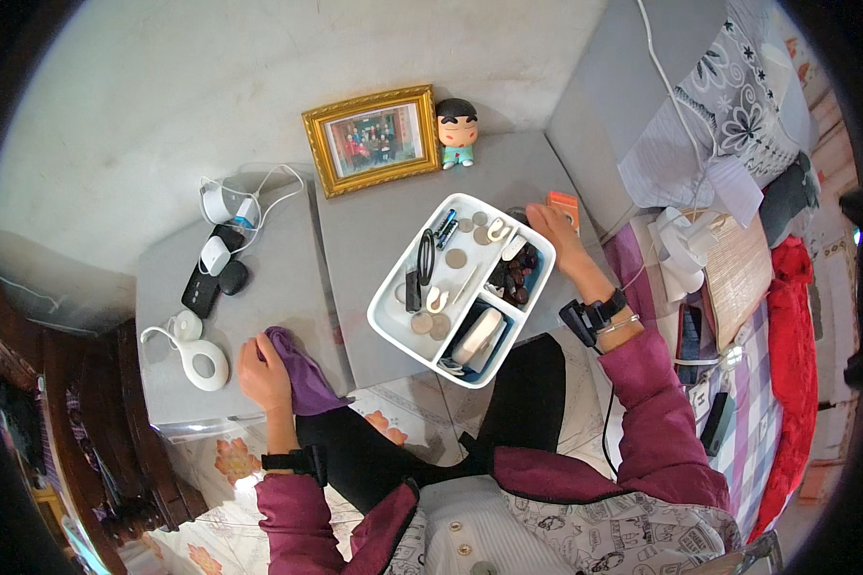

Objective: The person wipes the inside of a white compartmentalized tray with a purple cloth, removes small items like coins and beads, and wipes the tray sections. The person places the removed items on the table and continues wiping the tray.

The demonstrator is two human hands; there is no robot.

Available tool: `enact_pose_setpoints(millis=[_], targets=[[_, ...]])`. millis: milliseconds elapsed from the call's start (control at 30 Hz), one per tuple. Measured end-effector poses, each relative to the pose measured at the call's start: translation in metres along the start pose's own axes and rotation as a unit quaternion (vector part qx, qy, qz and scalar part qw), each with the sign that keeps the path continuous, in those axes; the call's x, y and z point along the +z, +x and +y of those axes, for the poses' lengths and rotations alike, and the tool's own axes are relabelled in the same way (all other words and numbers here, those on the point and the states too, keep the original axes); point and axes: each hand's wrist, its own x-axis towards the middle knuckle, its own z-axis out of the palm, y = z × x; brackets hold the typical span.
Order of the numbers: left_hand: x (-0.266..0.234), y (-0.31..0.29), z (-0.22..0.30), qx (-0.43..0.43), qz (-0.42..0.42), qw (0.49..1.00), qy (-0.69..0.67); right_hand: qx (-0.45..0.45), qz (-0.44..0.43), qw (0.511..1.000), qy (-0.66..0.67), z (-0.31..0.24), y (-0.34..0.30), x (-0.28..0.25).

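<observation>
My left hand [266, 376] is closed on a purple cloth [303, 369] at the front of the grey table, right of a white ring-shaped lamp [203, 365]. My right hand [552, 230] rests with curled fingers behind the right rim of a white divided tray [393, 328]. A dark rounded thing [516, 214] lies by its fingertips, and an orange box [564, 203] stands just beyond; what the fingers hold, if anything, is hidden. In the tray are several coins [455, 259], blue batteries [446, 230], a black cable [426, 255], dark small pieces [514, 278] and a whitish block [479, 337].
Against the wall stand a gold-framed photo [374, 140] and a cartoon figurine [457, 134]. White chargers [215, 254] with cords and a black power strip [201, 287] lie at the left. A checked bed [738, 441] with a tissue roll and a phone [688, 343] is at the right.
</observation>
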Motion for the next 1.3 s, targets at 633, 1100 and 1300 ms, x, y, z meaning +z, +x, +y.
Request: enact_pose_setpoints(millis=[633, 1100, 1300], targets=[[-0.001, 0.001, 0.0, -0.003, -0.003, 1.0, 0.004, 0.187, 0.127, 0.757, 0.613, -0.141, -0.093, -0.008], [-0.005, 0.001, 0.005, -0.038, -0.025, 0.999, -0.008, -0.326, 0.013, 0.941, 0.086, -0.191, -0.012, -0.054], [-0.003, 0.0, 0.002, -0.022, -0.009, 0.999, -0.025, -0.366, -0.022, 0.93, 0.023, -0.189, 0.013, -0.031]])
